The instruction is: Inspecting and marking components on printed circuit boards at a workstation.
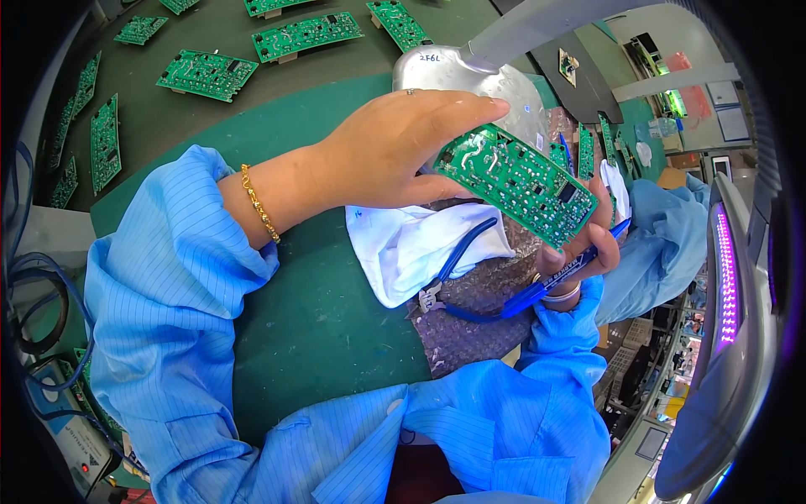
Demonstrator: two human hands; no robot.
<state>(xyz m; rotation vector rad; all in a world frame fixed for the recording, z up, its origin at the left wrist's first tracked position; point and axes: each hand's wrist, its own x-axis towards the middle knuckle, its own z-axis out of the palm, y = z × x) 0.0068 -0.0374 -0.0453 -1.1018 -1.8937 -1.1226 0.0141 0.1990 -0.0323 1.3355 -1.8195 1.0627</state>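
My left hand [395, 151] grips the left end of a green circuit board [516, 181], held tilted above the mat with its solder side up. My right hand [583, 248] supports the board's right end from below and also holds a blue marker pen [558, 281]. Under the board lie blue-handled pliers [457, 273] on a white cloth [411, 244] and a sheet of bubble wrap [470, 328]. Both forearms wear blue striped sleeves, and a gold bracelet [259, 206] circles my left wrist.
A dark green mat [319, 311] covers the bench. Several green circuit boards [206, 74] lie on a conveyor at the back and left. A magnifier lamp head [453, 71] hangs behind the hands. A lit lamp arm [726, 277] stands at the right, cables at the left.
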